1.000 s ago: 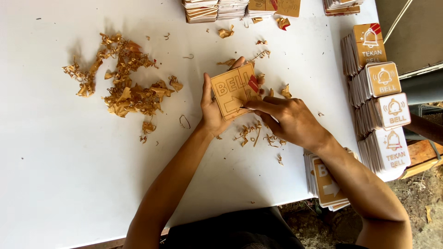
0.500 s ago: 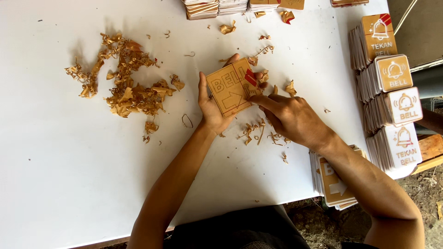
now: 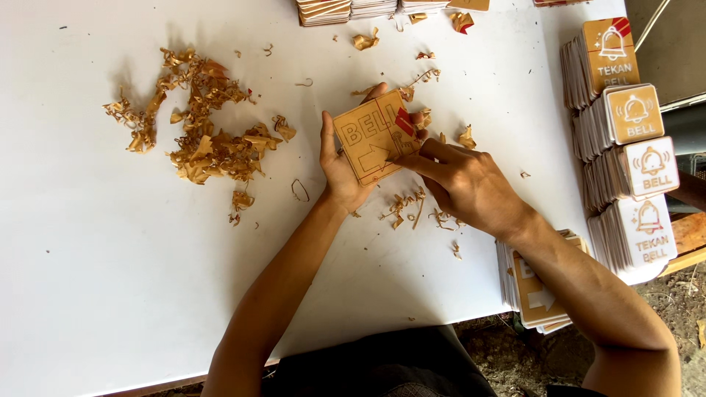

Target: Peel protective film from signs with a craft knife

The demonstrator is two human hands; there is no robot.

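My left hand (image 3: 340,165) holds a square tan sign plate (image 3: 371,138) with cut-out lettering, an arrow and a red corner, tilted just above the white table (image 3: 110,279). My right hand (image 3: 463,184) pinches at the plate's right edge with thumb and forefinger, near the arrow. Small tan paper peelings (image 3: 408,206) lie on the table below both hands.
A big heap of tan peelings (image 3: 202,132) lies to the left. Rows of stacked sign plates (image 3: 625,147) stand along the right edge, more stacks (image 3: 353,9) at the far edge, and a stack (image 3: 537,294) under my right forearm at the near-right corner.
Both hands and the plate have stayed near the table's middle; the plate has tilted slightly and my right fingers have shifted along its right edge.
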